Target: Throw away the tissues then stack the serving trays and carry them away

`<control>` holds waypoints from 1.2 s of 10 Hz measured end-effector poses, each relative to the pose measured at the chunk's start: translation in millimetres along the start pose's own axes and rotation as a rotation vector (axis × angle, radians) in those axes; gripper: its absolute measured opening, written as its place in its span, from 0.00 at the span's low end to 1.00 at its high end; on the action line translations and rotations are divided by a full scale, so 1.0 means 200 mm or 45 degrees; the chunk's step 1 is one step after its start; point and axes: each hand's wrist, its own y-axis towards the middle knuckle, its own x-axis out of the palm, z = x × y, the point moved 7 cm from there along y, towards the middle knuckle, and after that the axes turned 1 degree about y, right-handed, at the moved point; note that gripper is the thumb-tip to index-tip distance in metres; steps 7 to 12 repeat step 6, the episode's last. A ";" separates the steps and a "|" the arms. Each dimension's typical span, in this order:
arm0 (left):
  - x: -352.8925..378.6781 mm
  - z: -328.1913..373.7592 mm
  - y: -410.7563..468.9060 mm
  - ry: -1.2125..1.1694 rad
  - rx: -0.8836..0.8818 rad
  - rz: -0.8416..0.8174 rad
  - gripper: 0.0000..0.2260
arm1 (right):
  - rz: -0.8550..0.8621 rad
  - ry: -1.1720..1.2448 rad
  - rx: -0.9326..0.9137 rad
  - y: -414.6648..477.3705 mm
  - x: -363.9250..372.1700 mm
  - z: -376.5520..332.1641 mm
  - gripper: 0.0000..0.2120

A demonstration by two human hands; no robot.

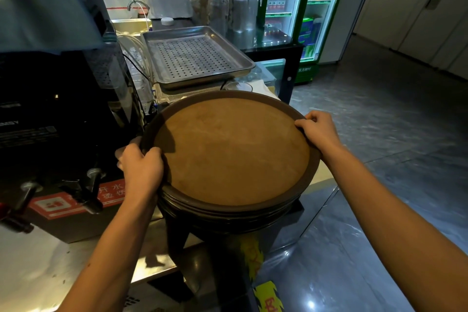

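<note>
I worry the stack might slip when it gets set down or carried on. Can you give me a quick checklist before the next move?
1. Left hand grips the rim of the stack of round trays: ok.
2. Right hand grips the opposite rim: ok.
3. Top tray free of tissues: ok.
4. Trays nested evenly: ok, rims look aligned.
5. Stack resting on a support underneath: cannot tell.
6. Perforated metal tray clear of the stack: ok, it sits behind.

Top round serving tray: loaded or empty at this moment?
Empty. The top round serving tray shows only its bare brown surface, with no tissues or dishes. The left hand and right hand hold its rim.
</note>
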 end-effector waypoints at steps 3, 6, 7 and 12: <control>-0.02 0.29 -0.25 0.396 0.419 -0.215 0.30 | 0.004 -0.089 -0.004 -0.19 -0.04 -0.04 0.06; 0.02 0.36 -0.46 0.628 1.209 -0.473 0.26 | 0.286 -0.002 0.105 -0.61 -0.09 0.01 0.21; 0.02 0.36 -0.46 0.628 1.209 -0.473 0.26 | 0.286 -0.002 0.105 -0.61 -0.09 0.01 0.21; 0.02 0.36 -0.46 0.628 1.209 -0.473 0.26 | 0.286 -0.002 0.105 -0.61 -0.09 0.01 0.21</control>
